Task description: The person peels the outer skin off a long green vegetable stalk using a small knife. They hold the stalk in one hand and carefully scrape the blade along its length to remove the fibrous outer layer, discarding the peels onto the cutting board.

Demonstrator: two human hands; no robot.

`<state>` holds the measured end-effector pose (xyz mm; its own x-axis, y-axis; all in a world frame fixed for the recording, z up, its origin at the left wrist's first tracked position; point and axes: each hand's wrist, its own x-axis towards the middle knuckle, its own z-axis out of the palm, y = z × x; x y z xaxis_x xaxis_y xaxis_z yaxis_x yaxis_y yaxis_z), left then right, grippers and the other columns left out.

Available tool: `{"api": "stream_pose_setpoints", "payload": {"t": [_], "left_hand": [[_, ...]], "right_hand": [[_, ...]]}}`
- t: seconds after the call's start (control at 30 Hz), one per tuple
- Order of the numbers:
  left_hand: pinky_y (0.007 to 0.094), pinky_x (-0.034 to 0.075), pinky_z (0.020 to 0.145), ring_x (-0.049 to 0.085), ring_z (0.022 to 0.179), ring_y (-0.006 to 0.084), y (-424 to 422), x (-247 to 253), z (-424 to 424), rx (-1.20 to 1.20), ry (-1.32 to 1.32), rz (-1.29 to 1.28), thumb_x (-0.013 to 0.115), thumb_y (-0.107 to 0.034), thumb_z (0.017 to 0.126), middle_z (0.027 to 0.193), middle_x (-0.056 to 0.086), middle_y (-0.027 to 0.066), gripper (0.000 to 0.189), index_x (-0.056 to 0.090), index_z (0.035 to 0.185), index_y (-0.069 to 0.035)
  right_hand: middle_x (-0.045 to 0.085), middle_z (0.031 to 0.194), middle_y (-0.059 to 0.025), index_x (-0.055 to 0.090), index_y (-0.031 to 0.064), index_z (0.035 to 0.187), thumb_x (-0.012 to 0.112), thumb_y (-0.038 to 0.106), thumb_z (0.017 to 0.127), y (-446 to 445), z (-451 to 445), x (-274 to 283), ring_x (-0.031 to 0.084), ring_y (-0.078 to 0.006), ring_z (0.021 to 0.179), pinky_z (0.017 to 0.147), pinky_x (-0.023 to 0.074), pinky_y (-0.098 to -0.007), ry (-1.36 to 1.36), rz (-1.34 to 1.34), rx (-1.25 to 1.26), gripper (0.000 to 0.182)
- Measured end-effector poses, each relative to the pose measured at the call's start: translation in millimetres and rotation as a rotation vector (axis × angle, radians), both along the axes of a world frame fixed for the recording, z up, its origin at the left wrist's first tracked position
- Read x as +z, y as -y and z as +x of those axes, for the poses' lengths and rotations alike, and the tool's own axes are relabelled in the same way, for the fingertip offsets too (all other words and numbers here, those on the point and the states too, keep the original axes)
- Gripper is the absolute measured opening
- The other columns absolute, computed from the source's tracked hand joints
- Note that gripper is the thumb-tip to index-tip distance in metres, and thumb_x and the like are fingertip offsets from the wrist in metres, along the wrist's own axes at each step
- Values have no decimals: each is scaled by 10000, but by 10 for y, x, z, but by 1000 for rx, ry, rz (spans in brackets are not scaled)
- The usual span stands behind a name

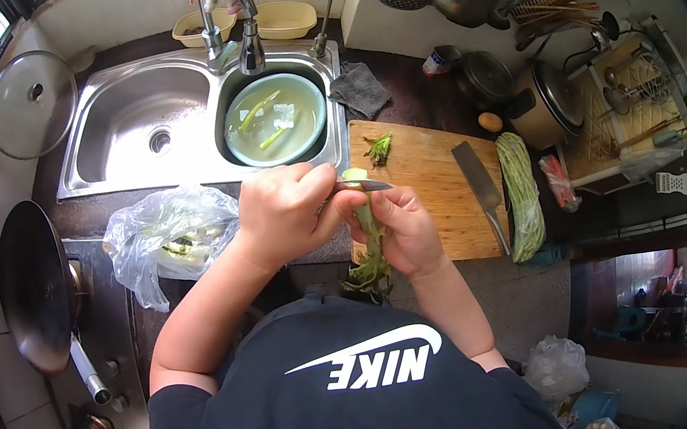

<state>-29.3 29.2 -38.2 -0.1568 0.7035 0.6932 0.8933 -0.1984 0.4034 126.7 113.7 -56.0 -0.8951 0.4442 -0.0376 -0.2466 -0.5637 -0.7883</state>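
Observation:
My left hand [289, 213] grips a small knife [372, 184], its blade lying across the pale cut end of a green vegetable stalk [368, 220]. The left thumb presses close to the stalk. My right hand [411, 230] is closed around the stalk below the blade; its wilted leafy end hangs toward my dark shirt. The knife's handle is hidden in my left fist. Beyond the hands, a leafy trimming [380, 150] lies on the wooden cutting board [428, 193]. A cleaver [477, 175] rests on the board's right part.
A basin [275, 120] with water and green stalk pieces sits in the right sink bowl. A plastic bag [173, 233] of vegetables lies left of my hands. Long beans [521, 195] and an egg [490, 122] are right of the board. A wok [35, 286] stands far left.

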Motion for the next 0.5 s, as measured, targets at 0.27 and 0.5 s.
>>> {"api": "stream_pose_setpoints", "payload": {"t": [0.27,0.5], "left_hand": [[335,389,430,529,472,246,11,152,-40,-18,203,-11,621,-288,809,530,509,71,301,517,615,-82],[324,400,448,533,482,250,4,49,-130,62,207,-41,661,-340,774,538,506,72,335,514,643,-70]], "right_hand": [[589,884,-30,561,-23,1136,511,349,915,-30,-102,42,521,-100,728,664,432,-224,-39,111,31,435],[571,882,-71,525,-24,1166,564,296,885,-33,-29,-14,535,-151,749,656,441,-260,18,-74,188,428]]}}
